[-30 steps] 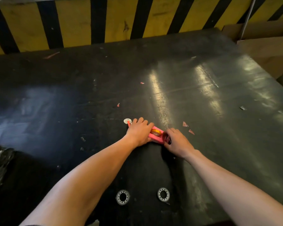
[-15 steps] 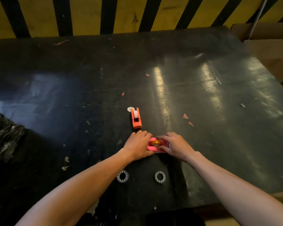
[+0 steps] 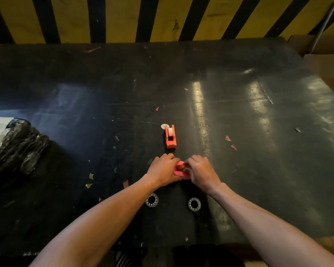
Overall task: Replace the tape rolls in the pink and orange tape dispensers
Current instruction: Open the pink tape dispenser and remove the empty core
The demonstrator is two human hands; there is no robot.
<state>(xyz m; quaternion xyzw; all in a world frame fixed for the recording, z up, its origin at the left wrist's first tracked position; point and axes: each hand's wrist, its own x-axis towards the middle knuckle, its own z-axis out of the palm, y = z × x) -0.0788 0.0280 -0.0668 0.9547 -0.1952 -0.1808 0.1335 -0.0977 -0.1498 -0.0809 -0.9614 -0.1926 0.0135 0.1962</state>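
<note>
Dark, scuffed worktable (image 3: 239, 116) fills the frame, backed by a yellow-and-black striped wall (image 3: 162, 18) along the top.

Left hand (image 3: 162, 170), lower centre: curled against the left side of the pink tape dispenser (image 3: 178, 171), bracing it on the table. Right hand (image 3: 201, 172), just right of it: fingers bent over the dispenser's other end, apparently pinching at the amber tape roll (image 3: 181, 166) seated inside; the exact grip is hidden.

Orange tape dispenser (image 3: 170, 136), just above the hands: standing apart, untouched, a white roll showing in it. Two clear tape rolls (image 3: 152, 200) and (image 3: 194, 204), below the hands: lying flat, near the forearms. Crumpled black wrapping (image 3: 17, 145), left edge.

Step, as judged: freeing the old roll from the pink unit. Next move calls for lifting it clear while the base stays pinned, then seating a clear roll.
</note>
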